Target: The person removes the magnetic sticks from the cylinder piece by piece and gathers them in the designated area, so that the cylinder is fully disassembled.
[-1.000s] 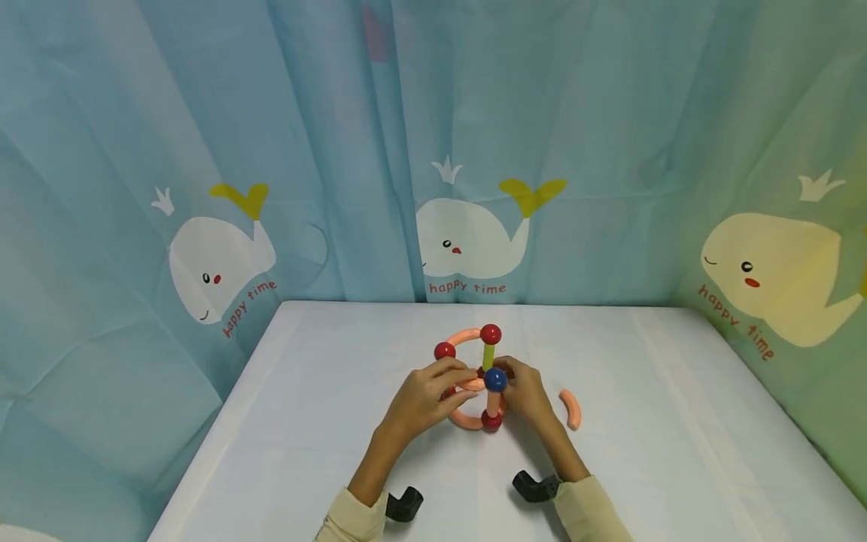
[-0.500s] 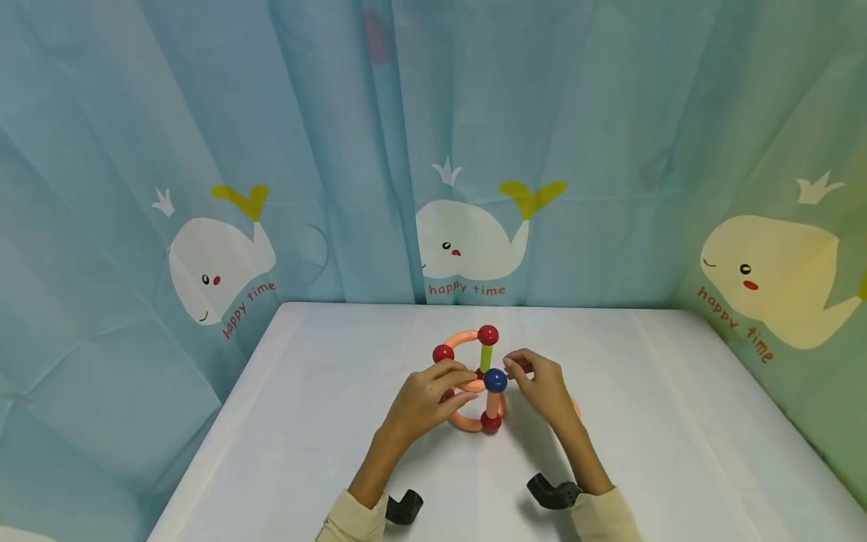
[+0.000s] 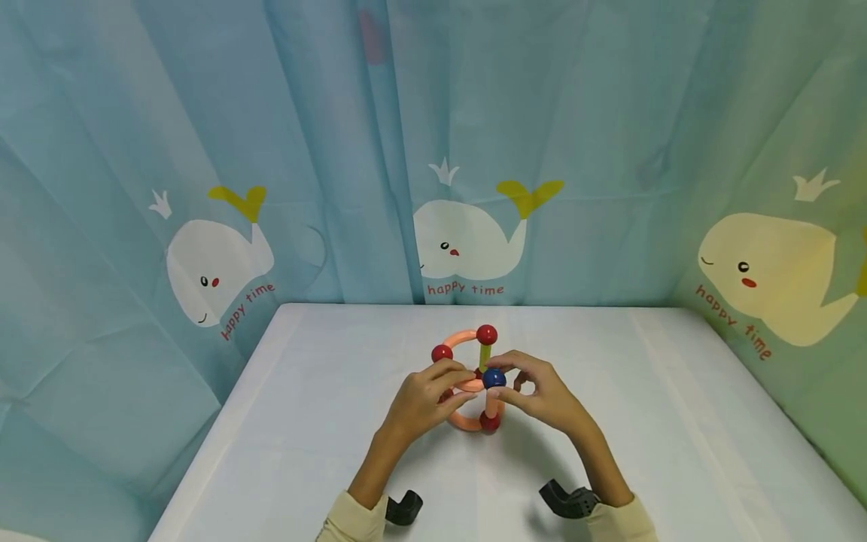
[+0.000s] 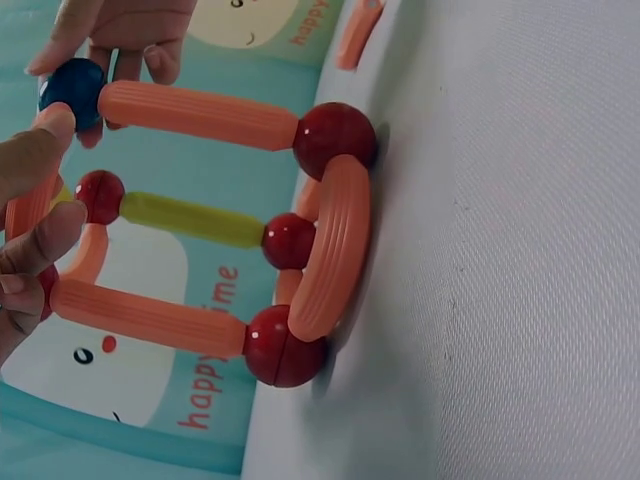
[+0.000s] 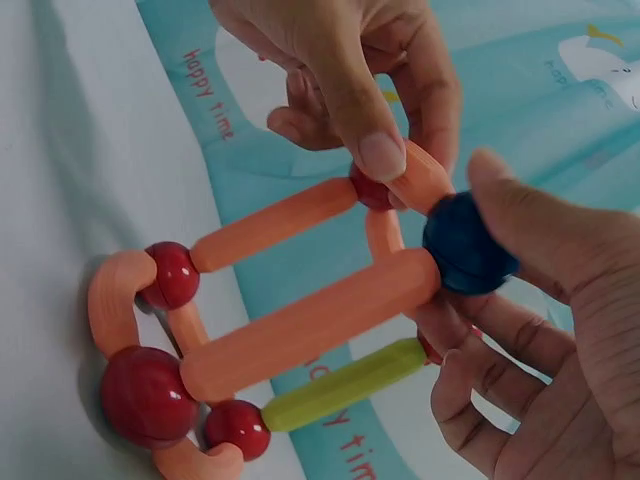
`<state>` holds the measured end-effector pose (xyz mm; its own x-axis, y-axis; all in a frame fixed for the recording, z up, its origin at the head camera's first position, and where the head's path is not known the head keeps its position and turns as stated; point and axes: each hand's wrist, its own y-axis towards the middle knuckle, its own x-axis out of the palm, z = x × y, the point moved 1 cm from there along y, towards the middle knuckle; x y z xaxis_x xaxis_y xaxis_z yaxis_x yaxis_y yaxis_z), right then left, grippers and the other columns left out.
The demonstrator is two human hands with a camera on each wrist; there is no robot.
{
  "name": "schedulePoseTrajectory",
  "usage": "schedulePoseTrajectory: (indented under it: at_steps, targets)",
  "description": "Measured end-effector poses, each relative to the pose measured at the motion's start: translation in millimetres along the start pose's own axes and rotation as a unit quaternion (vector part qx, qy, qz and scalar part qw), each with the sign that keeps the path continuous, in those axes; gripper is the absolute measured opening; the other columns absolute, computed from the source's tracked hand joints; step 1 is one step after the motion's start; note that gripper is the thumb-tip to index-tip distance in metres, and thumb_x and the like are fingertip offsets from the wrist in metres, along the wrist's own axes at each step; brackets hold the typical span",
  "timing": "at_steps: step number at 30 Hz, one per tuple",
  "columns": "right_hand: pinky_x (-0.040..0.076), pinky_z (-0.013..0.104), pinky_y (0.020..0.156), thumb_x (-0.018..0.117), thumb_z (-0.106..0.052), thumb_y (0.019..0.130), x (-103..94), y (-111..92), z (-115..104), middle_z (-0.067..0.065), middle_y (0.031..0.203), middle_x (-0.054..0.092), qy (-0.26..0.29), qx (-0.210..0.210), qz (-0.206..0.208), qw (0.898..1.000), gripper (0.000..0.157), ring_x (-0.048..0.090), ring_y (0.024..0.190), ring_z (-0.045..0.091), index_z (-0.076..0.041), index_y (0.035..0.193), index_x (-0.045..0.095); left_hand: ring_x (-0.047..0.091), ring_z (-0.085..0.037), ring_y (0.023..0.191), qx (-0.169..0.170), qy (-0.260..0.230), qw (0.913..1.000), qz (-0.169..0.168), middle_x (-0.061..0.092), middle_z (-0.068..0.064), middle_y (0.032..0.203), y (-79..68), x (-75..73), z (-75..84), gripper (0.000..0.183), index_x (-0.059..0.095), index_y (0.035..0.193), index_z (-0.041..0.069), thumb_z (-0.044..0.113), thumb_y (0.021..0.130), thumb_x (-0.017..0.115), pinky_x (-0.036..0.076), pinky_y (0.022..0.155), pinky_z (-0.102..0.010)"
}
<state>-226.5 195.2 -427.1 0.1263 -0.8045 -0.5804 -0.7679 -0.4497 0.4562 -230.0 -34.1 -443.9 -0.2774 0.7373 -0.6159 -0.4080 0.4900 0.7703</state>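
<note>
A magnetic ball-and-rod frame stands on the table, its base ring made of red balls (image 4: 335,140) and curved orange rods (image 4: 335,250). Straight orange rods (image 4: 200,115) and a yellow-green rod (image 4: 190,219) rise from it. My left hand (image 3: 421,399) pinches a curved orange rod (image 5: 425,180) at the frame's top, between thumb and fingers. That rod's end meets a blue ball (image 5: 465,245), which tops one straight orange rod. My right hand (image 3: 547,391) holds this blue ball, with the thumb on its near side and fingers behind.
A loose curved orange rod (image 4: 360,32) lies on the white table (image 3: 325,361) beyond the frame; in the head view the right arm hides it. Black wrist mounts (image 3: 569,500) hang under both forearms. A blue whale-print curtain (image 3: 609,150) stands behind the table.
My right hand drew back from behind the frame to the right, then came in and took hold of the blue ball. My left hand has kept its grip and place.
</note>
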Motion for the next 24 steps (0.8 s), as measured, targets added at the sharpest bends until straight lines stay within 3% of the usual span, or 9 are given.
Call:
schedulePoseTrajectory:
  at_steps: [24]
  targets:
    - [0.053,0.026,0.070,0.077,-0.014,0.084,2.1,2.4,-3.1,-0.001,0.107,0.071,-0.001,-0.005,-0.004,1.000,0.035,0.061,0.092,0.009,-0.007,0.117,0.067,0.070,-0.009,0.080,0.004,0.003,1.0000,0.004,0.069,-0.002,0.098,-0.5,2.9,-2.0,0.024,0.076,0.103,0.009,0.019,0.081,0.079,0.051,0.075,-0.009]
